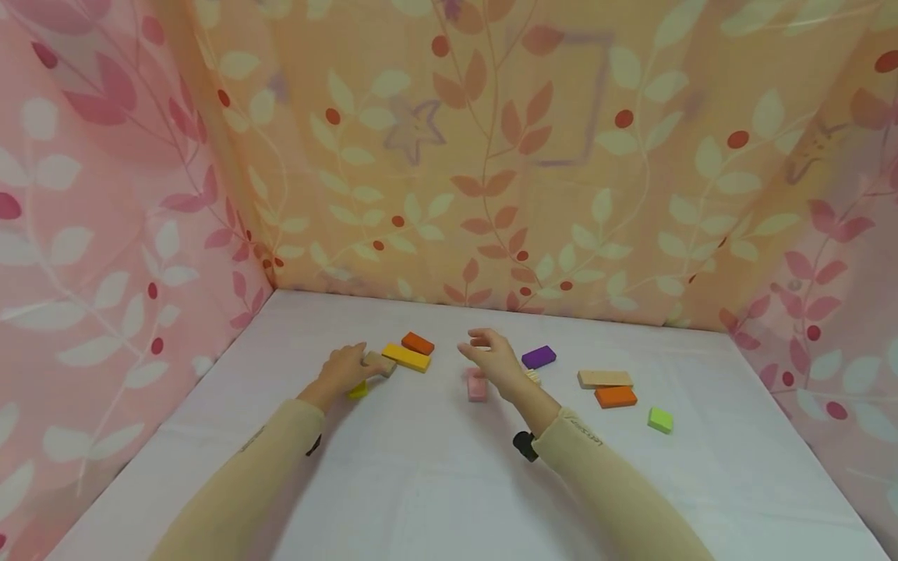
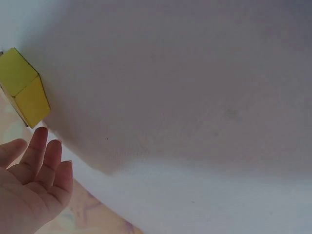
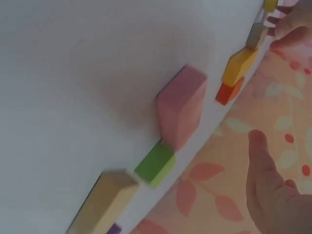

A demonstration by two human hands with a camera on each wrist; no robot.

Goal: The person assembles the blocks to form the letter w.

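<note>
Grey block toward our table's far edge; left hand close, right hand apart, fingers loosely parted, both empty; we'd best pinch squarely.

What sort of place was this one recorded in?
Probably a makeshift filming booth, though the room beyond doesn't show. Leaf-print hangings close in the back and both sides of a white work surface, and small coloured blocks lie spread across it.
</note>
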